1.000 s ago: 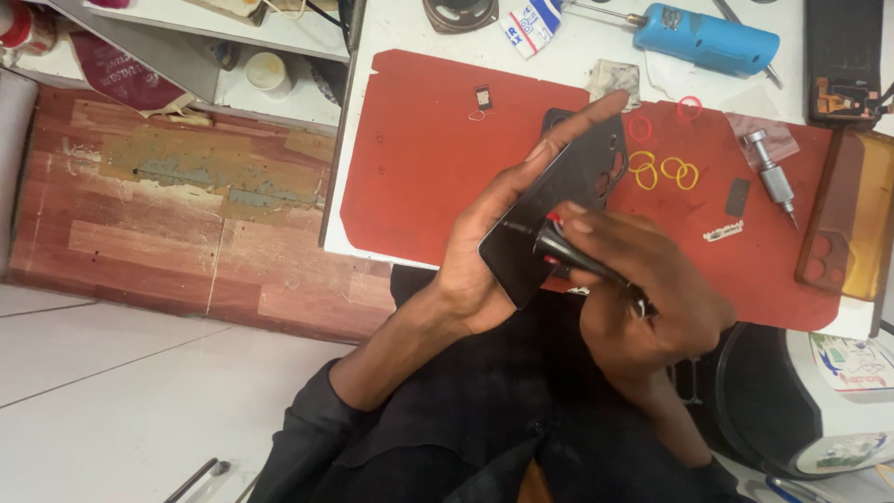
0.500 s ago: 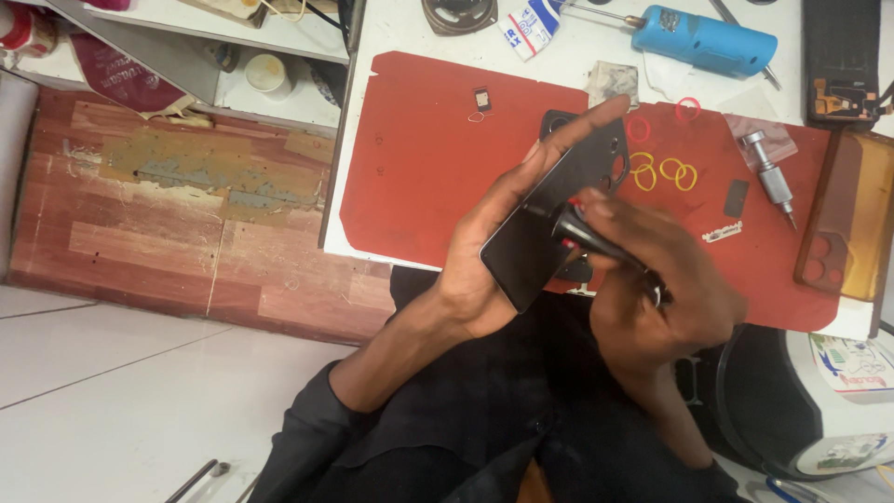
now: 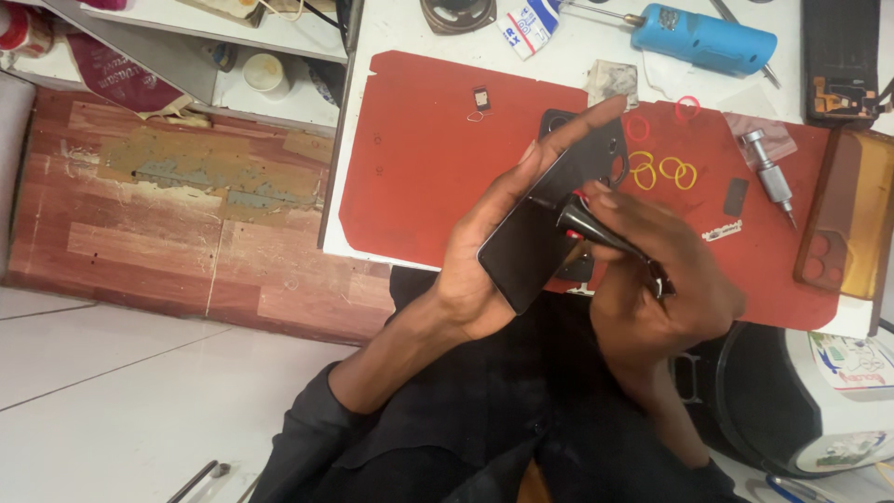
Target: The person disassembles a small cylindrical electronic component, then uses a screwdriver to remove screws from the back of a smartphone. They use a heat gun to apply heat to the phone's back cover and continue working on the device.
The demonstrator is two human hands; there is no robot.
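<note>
We look down from above at a repair bench. At far left, a shelf w/ a small white pot on it, and below that a worn wooden panel over pale floor tiles. Moving right, a red work mat covers the white table, w/ a tiny SIM tray lying on its far part. Near the mat's near edge, centre of view, our left hand is wrapped around a dark phone, held tilted above the mat, fingers stretched along its far side and the forefinger pointing out past it. Just right, our right hand is clenched round a black-handled screwdriver, its tip touching the phone's upper part. Under the forefinger, a black phone back cover lies flat on the mat. Right of that, several yellow rubber bands and two red rubber bands, close together. At the far edge of the table sits a blue power tool. Further right on the mat, a silver driver bit holder. At the right edge, a brown phone case lies face down, w/ a dark phone frame beyond it. Near right, a round dark stool seat by our lap.
</note>
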